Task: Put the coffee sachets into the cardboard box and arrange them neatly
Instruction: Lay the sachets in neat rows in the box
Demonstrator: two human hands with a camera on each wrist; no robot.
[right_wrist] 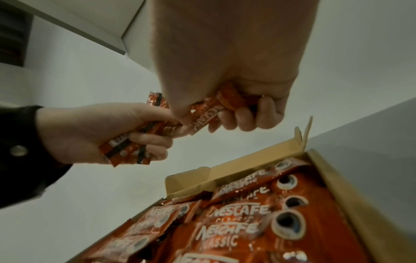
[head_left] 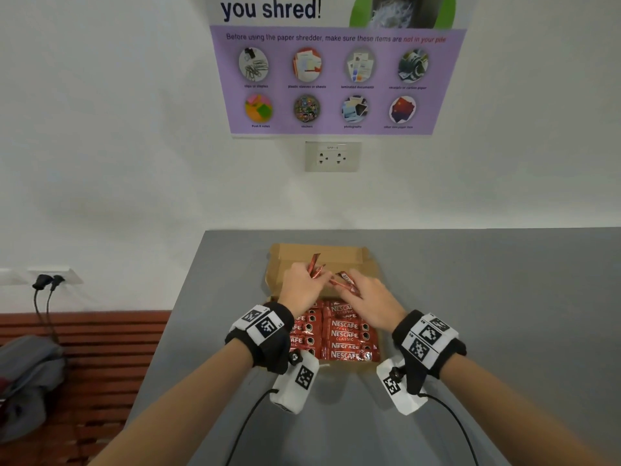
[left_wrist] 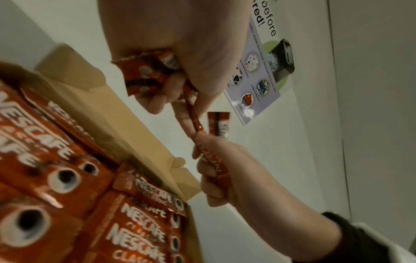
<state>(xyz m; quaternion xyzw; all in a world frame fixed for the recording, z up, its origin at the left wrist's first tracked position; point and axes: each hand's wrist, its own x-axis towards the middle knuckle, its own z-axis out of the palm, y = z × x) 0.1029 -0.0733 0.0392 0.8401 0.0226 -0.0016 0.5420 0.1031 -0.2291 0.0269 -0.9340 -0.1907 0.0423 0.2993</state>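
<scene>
An open cardboard box (head_left: 322,255) lies on the grey table (head_left: 504,297), its near part filled with rows of red Nescafe sachets (head_left: 346,334). Both hands hover over the far part of the box. My left hand (head_left: 302,290) grips a small bundle of sachets (head_left: 315,264) that fan upward. My right hand (head_left: 369,299) holds a few more sachets (head_left: 346,280). In the left wrist view one sachet (left_wrist: 195,121) runs between the fingers of both hands. The right wrist view shows my right hand (right_wrist: 225,62) curled round a sachet (right_wrist: 209,110) beside the left hand's bundle (right_wrist: 126,149).
The box's back flap (head_left: 336,252) stands open toward the white wall. A wall socket (head_left: 332,156) and a poster (head_left: 336,79) hang above the table. Left of the table are a wooden bench (head_left: 100,348), a grey bag (head_left: 30,375) and plugged-in cables (head_left: 47,284).
</scene>
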